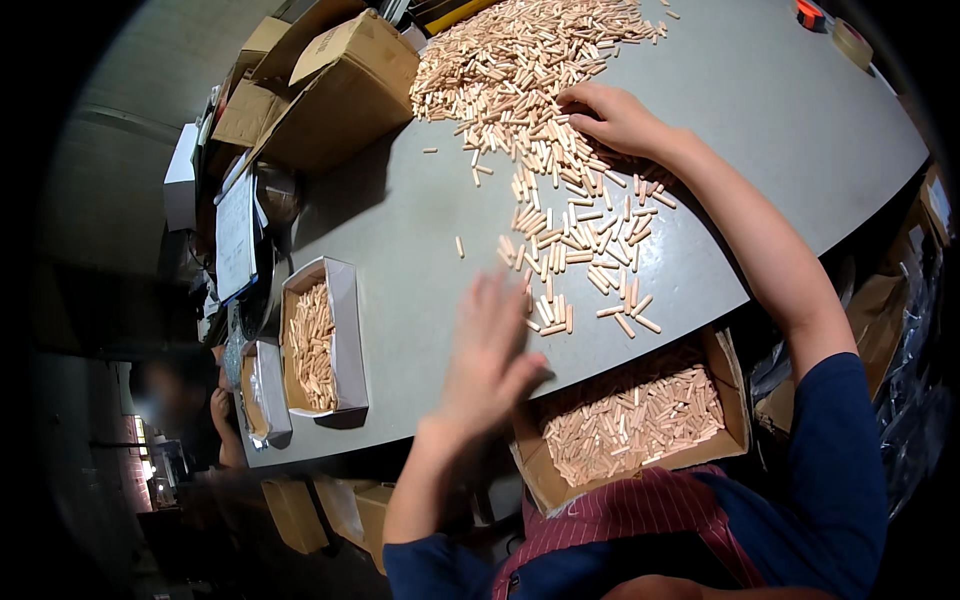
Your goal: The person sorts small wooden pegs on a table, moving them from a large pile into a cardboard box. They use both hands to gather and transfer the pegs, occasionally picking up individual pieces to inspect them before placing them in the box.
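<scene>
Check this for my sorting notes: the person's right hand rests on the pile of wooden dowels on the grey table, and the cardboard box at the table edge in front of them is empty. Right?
Not quite. The head view shows the right hand on the pile of wooden dowels on the grey table, but the cardboard box at the table edge is not empty: it is filled with dowels.

A brown cardboard box (632, 420) full of small wooden sticks sits just under the near edge of the grey table (790, 120). A long white-sided box (322, 340) with sticks stands near the left edge. A smaller box (266, 392) sits beside it at the corner. Big brown cartons (330, 90) are stacked at the far left corner. White paper sheets (236, 235) lean below them.
</scene>
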`<state>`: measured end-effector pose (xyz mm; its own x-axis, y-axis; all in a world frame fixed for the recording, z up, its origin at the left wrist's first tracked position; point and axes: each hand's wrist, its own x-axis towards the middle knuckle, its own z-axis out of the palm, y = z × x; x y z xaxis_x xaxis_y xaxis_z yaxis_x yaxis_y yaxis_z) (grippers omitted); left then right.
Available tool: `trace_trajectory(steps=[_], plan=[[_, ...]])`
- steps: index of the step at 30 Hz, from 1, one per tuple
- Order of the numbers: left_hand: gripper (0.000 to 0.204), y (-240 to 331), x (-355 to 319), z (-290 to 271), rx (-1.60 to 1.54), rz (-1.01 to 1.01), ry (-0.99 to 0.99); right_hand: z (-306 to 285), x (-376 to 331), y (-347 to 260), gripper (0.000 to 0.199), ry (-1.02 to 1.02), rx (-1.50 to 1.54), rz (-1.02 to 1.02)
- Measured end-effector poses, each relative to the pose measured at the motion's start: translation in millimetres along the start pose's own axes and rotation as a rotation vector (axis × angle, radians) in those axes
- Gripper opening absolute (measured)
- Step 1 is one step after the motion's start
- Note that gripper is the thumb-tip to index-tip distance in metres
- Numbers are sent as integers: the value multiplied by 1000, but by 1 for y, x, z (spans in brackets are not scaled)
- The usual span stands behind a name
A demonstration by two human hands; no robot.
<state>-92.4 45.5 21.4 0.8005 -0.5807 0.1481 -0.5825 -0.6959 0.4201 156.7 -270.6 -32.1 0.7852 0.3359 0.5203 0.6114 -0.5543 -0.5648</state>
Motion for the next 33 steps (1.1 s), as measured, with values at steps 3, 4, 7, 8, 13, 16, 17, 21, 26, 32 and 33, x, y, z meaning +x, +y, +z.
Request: trace_trajectory(steps=[3,4,7,8,13,16,17,21,26,32,33], plan=[[74,-37,18,-2,-91,-194,145,2,1,2,37,16,16,-14],[73,-49,25,-2,-115,-263,186,2,3,1,38,13,31,-18],[70,-69,48,-2,-23,-211,130,3,2,-1,37,27,47,-13],[69,-70,52,-1,-21,-176,122,3,3,-2,37,36,49,-11],[67,-30,62,3,-31,2,-15,2,3,-1,36,33,-14,-21],[70,-8,47,10,48,104,-74,-1,2,-2,37,32,-5,-29],[71,-2,40,10,83,132,-91,-1,1,-2,37,34,-5,-30],[71,13,11,4,-89,132,-179,2,1,-3,37,25,16,21],[52,15,-25,-2,-967,-237,115,1,0,-1,37,24,32,23],[43,-5,-34,-3,-664,-335,269,1,3,0,38,-49,23,56],[43,-4,-33,-2,-610,-305,254,1,3,2,38,-46,30,54]])
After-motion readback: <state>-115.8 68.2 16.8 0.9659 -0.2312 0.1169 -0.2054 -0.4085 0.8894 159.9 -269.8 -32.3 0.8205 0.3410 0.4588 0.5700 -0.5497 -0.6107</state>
